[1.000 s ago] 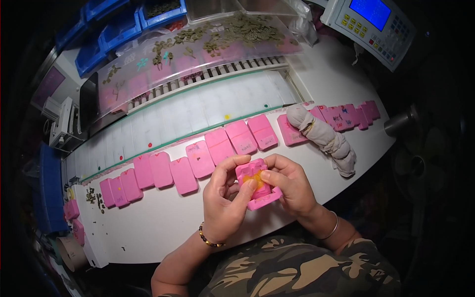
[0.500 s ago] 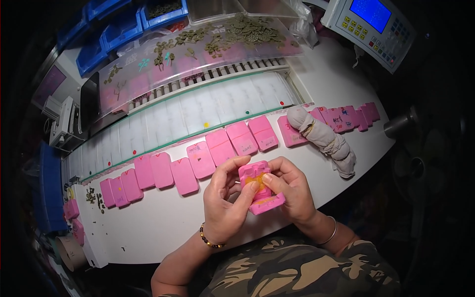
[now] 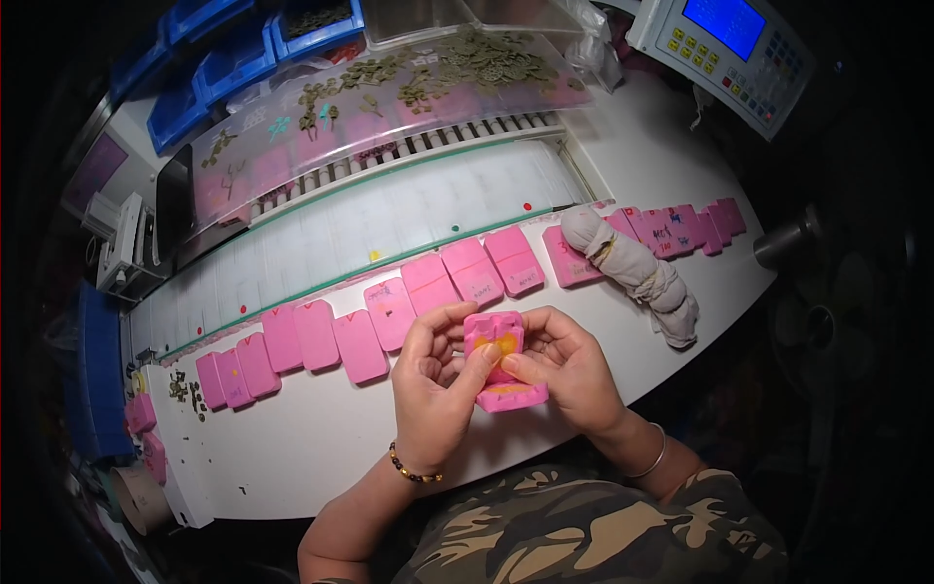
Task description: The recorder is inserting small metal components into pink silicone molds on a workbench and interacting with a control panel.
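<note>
Over the front of the white table, my left hand (image 3: pixel 428 394) and my right hand (image 3: pixel 574 380) hold a pink rubber mold (image 3: pixel 496 397) between them. The mold is spread apart, one flap bent down toward me. Yellow material (image 3: pixel 508 343) shows in its hollow, partly covered by my thumbs. Both thumbs press on the inner face, nearly touching each other, while my other fingers curl behind the mold and are partly hidden. Beyond my hands stands a slanted row of pink blocks, the closest being a pink block (image 3: pixel 360 347) to the left of my left hand.
A wrapped grey cloth bundle (image 3: pixel 637 273) lies right of my hands. Behind the blocks runs a conveyor (image 3: pixel 331 243) of white slabs with coloured dots. Farther back are a clear sheet (image 3: pixel 292 165) with small olive pieces, blue bins (image 3: pixel 238 58) and a control panel (image 3: pixel 725 58).
My thumbs have shifted lower on the mold and closer together, and the mold has turned slightly more upright. The dotted slabs have moved left along the conveyor.
</note>
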Demonstrator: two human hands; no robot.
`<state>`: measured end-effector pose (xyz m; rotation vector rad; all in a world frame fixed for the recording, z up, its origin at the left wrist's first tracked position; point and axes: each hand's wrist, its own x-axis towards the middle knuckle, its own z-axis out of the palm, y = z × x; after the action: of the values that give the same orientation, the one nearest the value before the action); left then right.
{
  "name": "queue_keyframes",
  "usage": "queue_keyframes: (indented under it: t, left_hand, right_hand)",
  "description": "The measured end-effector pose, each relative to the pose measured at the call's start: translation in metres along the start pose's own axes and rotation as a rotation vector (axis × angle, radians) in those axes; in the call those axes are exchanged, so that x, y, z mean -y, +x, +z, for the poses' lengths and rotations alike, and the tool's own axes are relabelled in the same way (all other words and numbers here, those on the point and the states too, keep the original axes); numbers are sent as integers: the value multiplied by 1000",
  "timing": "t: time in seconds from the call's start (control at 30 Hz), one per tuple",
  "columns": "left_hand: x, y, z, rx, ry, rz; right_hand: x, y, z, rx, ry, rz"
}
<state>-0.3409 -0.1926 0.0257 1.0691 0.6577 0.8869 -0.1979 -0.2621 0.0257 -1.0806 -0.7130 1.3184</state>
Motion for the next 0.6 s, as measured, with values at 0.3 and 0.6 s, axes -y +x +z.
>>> queue_keyframes:
  t: [0.3,0.6]
  left_hand:
    - [0,3,-5,104,10,-166]
    - [3,-1,-3,103,-51,-174]
  right_hand:
    - [-5,2,-6,-80,5,-117]
    - [13,2,-15,13,-111,-7]
